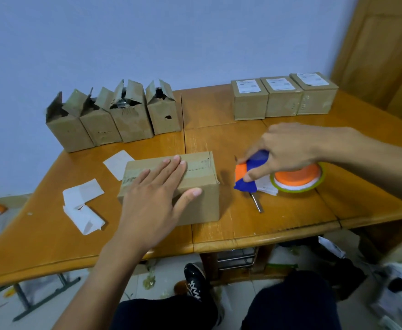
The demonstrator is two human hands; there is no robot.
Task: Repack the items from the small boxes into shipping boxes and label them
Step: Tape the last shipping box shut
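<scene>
A taped cardboard shipping box [202, 201] lies at the middle of the wooden table [290, 225]. My left hand [157, 194] lies flat on its top, fingers straight, thumb over the front edge. To the right, my right hand [288, 151] grips a blue and orange tape dispenser [245, 173] that carries an orange-cored tape roll [297, 178]. Under the dispenser lie a few white labels [267, 186] and a metal blade [257, 202]. Several small opened boxes [114, 115] stand in a row at the back left. Three sealed, labelled boxes [283, 97] stand at the back right.
White label backing papers [83, 203] lie on the table left of the shipping box, and another sheet [116, 163] lies behind it. My knees and a black shoe [195, 279] show below the table's front edge. Paper scraps litter the floor. A wooden door [385, 44] is at right.
</scene>
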